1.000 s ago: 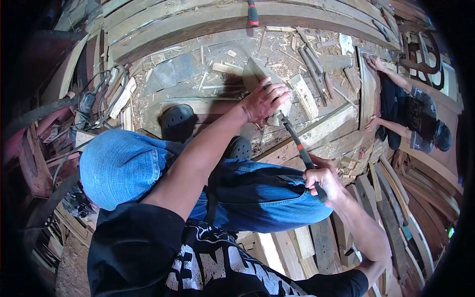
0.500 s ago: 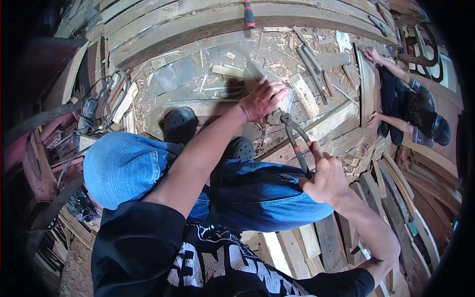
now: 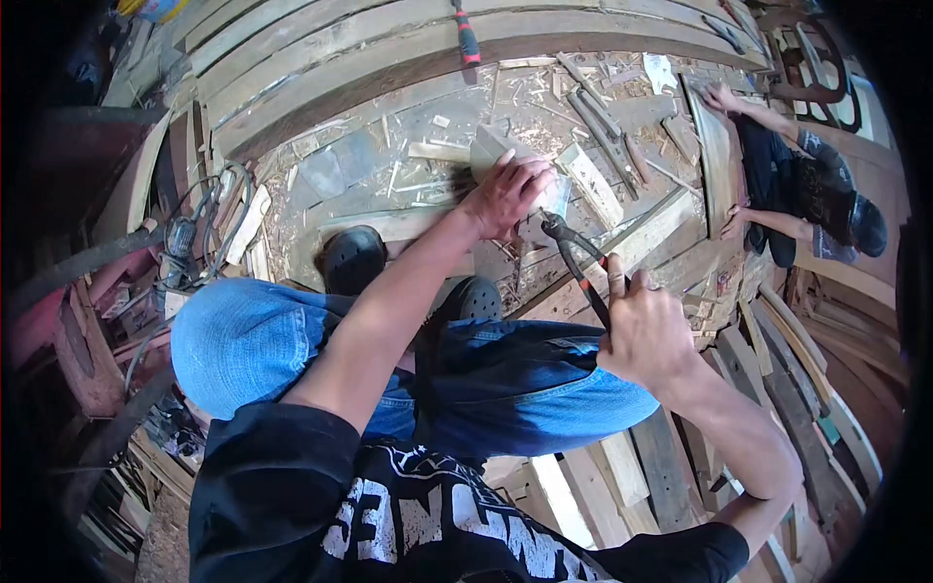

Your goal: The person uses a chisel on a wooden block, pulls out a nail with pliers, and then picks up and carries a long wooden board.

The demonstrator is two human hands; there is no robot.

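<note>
My left hand (image 3: 508,197) is closed over a pale wooden piece (image 3: 494,144) on the floor, its fingers bent across the top. A lighter, shiny face (image 3: 558,197) shows beside the fingertips; I cannot make out whether it belongs to the same piece. Black pincers (image 3: 571,251) with red bands on the handles are gripped in my right hand (image 3: 646,330). Their head is at the near edge of the piece, just right of my left hand. What the jaws bite on is too small to tell.
Shavings and offcuts (image 3: 591,185) litter the floor. A red-and-black handled tool (image 3: 466,41) lies on the planks (image 3: 369,73) ahead. Another person (image 3: 802,175) holds a board (image 3: 717,160) at right. A corded power tool (image 3: 179,238) stands at left.
The view has shifted slightly. My right hand has turned a little on the pincers, and their handles look closer together. My left hand keeps its place on the wooden piece.
</note>
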